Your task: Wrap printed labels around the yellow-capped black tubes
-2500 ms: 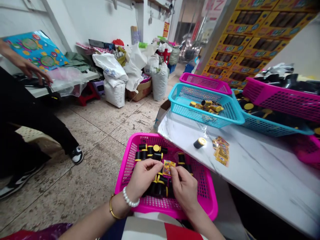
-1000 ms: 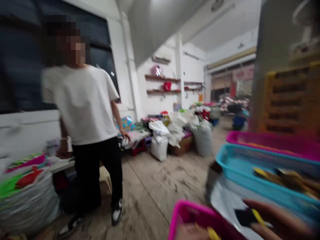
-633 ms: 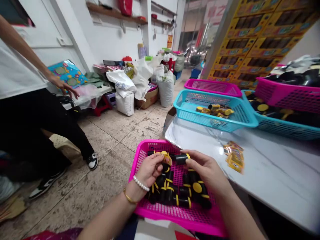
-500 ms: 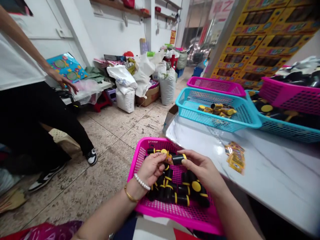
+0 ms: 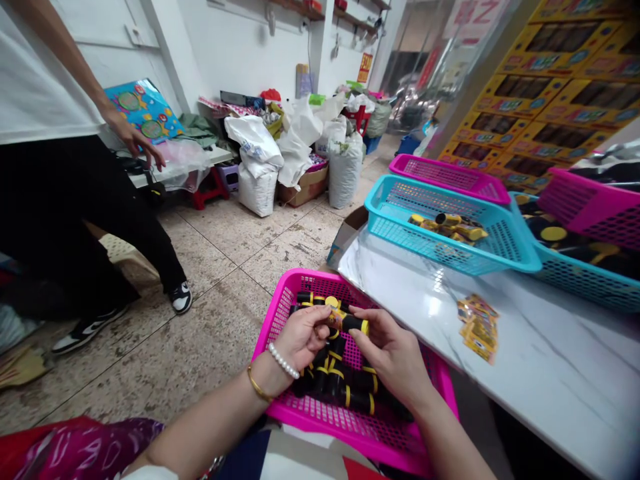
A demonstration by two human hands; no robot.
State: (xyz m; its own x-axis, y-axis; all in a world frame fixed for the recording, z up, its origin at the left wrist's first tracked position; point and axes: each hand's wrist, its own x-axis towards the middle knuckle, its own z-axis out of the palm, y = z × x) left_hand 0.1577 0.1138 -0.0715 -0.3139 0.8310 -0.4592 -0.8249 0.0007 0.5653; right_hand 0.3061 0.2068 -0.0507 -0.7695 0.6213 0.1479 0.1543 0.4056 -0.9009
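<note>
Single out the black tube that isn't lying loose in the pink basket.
The black tube held by the right hand; the other tubes at the pink basket lie loose inside it.

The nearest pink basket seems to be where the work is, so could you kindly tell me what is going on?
Over the pink basket, the left hand holds a yellow printed wrapper at the end of a black tube in the right hand. More tubes lie in the basket, and loose wrappers on the marbled table. Another person stands at the view's left.
</note>
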